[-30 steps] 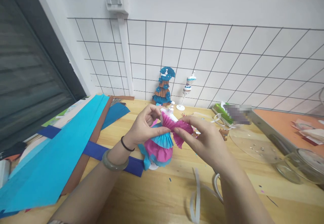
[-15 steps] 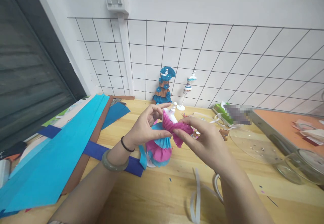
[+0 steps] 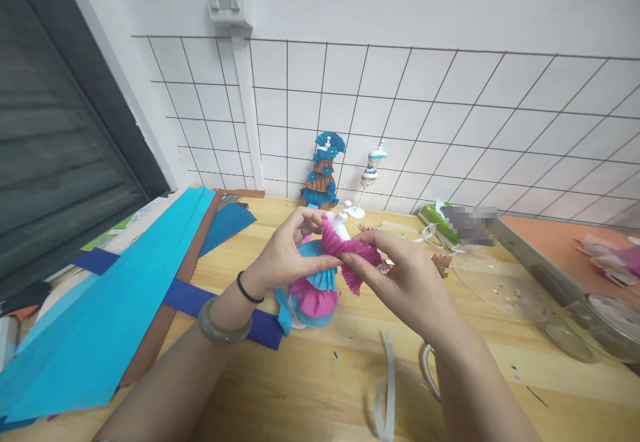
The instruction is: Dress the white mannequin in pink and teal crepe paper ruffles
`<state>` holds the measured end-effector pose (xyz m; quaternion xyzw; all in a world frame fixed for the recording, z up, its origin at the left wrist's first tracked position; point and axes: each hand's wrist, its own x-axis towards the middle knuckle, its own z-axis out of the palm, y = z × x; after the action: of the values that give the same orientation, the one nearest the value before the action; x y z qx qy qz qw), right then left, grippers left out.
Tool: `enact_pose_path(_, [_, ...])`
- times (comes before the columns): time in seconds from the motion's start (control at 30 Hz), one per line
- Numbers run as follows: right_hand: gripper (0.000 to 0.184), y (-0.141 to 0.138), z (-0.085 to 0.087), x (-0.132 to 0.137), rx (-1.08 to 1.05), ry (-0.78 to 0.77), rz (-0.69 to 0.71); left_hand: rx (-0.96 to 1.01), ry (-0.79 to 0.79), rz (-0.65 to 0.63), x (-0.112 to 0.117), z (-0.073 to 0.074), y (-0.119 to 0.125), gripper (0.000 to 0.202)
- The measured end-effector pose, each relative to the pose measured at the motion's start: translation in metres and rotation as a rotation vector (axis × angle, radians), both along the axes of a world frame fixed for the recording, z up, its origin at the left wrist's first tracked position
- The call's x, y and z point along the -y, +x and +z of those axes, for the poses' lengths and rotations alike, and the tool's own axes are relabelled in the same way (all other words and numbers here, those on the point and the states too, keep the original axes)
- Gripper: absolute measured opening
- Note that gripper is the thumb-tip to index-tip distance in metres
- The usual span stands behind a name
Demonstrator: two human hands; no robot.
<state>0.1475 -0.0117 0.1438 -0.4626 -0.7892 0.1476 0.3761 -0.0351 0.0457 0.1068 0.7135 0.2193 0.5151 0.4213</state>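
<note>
A small white mannequin doll (image 3: 342,223) in a pink and blue crepe paper dress (image 3: 314,295) stands on the wooden table (image 3: 310,389). My left hand (image 3: 287,249) is wrapped round its waist from the left, fingers closed on the doll. My right hand (image 3: 400,275) pinches a pleated pink crepe paper strip (image 3: 350,250) against the doll's chest. The doll's base is hidden behind the skirt.
Long cyan, brown and dark blue paper sheets (image 3: 110,309) lie at the left. A finished blue and brown paper doll (image 3: 323,172) and a small white stand (image 3: 369,179) are by the grid wall. White ribbon (image 3: 387,382) lies in front, a clear plastic lid (image 3: 500,282) and glass jar (image 3: 605,319) at the right.
My hands and the doll have hardly shifted. The pink strip is gathered a little tighter against the doll's chest.
</note>
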Motion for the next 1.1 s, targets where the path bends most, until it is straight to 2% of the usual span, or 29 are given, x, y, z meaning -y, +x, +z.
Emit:
enact_pose_path(0.23, [0.010, -0.0010, 0.0019, -0.0002, -0.022, 0.000, 0.024, -0.074, 0.025, 0.088, -0.0004, -0.0007, -0.0006, 0.048])
enact_pose_path(0.83, [0.012, -0.0020, 0.0023, -0.0002, 0.045, -0.002, -0.038, -0.118, 0.046, 0.150, 0.0033, 0.0015, 0.0009, 0.044])
enact_pose_path(1.1, [0.013, -0.0024, 0.0013, -0.0005, 0.084, 0.038, -0.056, -0.050, 0.051, 0.113, 0.0018, -0.0008, 0.0042, 0.044])
